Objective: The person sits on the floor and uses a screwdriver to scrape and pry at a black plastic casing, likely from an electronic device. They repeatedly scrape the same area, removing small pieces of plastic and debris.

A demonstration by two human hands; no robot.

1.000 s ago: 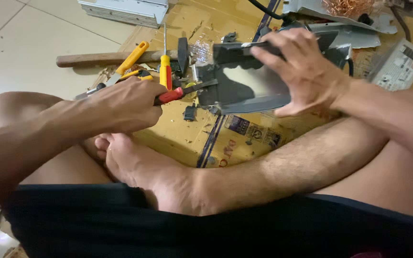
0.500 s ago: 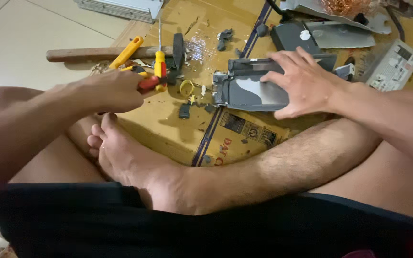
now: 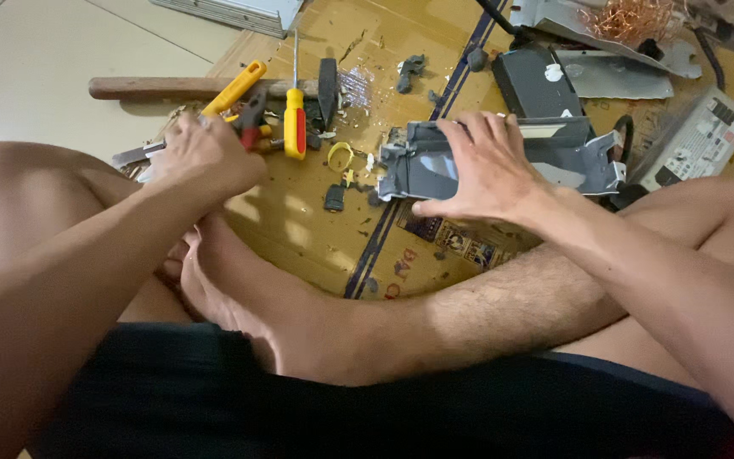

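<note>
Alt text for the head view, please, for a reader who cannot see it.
Seated cross-legged on flattened cardboard, a person presses the right hand on a grey metal casing while the left hand rests among pliers and a red-and-yellow screwdriver. Copper wire lies beyond.

the right hand [image 3: 484,170] rests flat on a grey metal housing [image 3: 554,153] lying on flattened cardboard [image 3: 299,229]. the left hand [image 3: 206,157] is closed among the tools, beside a red-and-yellow screwdriver [image 3: 296,119] and a wooden-handled hammer [image 3: 189,87].

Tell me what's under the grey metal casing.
The grey metal casing lies on flattened cardboard, right hand pressing on top. Anything directly beneath it is hidden.
</note>
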